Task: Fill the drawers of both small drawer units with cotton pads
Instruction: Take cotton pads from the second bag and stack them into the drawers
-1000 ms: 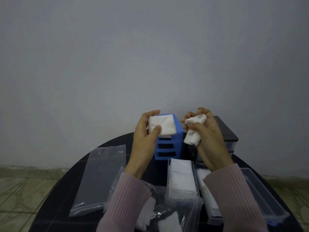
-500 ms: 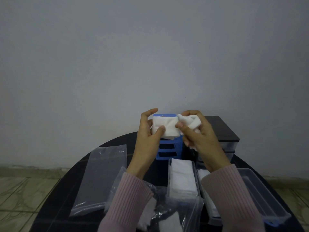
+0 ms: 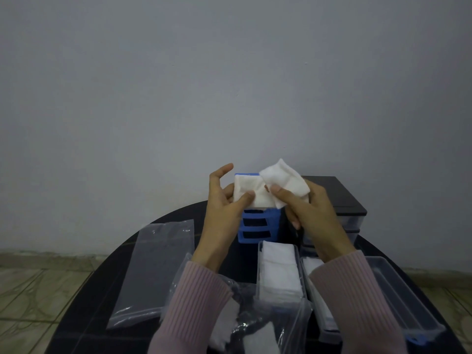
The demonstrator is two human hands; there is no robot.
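Above the table my left hand (image 3: 224, 208) grips a stack of white cotton pads (image 3: 249, 191) between thumb and fingers. My right hand (image 3: 310, 215) pinches another white cotton pad (image 3: 286, 181) whose edge lies over that stack. Behind the hands stands the blue drawer unit (image 3: 256, 229) with its slots empty of drawers. To its right is the black drawer unit (image 3: 339, 200). In front, a clear drawer (image 3: 279, 270) lies filled with pads, a second drawer (image 3: 313, 267) is partly hidden by my right sleeve, and a third clear drawer (image 3: 406, 300) looks empty.
A flat clear plastic bag (image 3: 155, 267) lies at the left on the round black table (image 3: 84, 315). A crumpled clear bag with pads (image 3: 240, 325) sits at the near edge between my sleeves. Grey wall behind, tiled floor at both sides.
My right hand brought its crumpled pad leftward to the stack in my left hand, and the pad has opened out flat over the stack's right edge.
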